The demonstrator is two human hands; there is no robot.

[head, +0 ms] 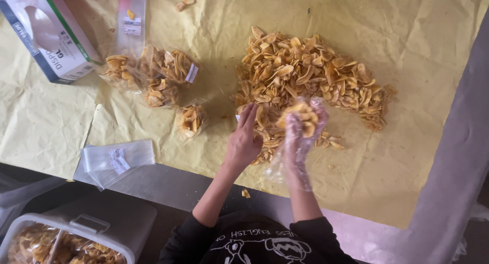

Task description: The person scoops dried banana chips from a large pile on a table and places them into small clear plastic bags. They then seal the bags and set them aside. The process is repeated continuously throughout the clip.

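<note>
The right hand (301, 129), covered by a thin clear plastic glove, is cupped around a small bunch of chips (300, 115) and holds it just above the near edge of the big pile of chips (305, 73). The left hand (243, 139) is bare; its fingers are stretched forward and rest on the near left edge of the same pile, close beside the gloved hand, and I cannot tell whether it grips anything beneath them. The pile spreads in a loose curve over a sheet of yellow paper (407, 157) that covers the table. A few stray chips lie on the paper near the hands, and one loose piece (246, 193) sits closer to the person, just off the paper's near edge. To the left of the pile, well apart from the hands, lie filled clear bags of chips (153, 75) bunched together, with one smaller filled bag (190, 119) a little nearer to the left hand. Near the table's left front edge is a flat stack of empty clear bags (114, 161) with small labels. At the far left corner a box of disposable gloves (48, 34) lies tilted on the paper. At the lower left stands a white plastic tub (130, 228) with more chips inside.
</note>
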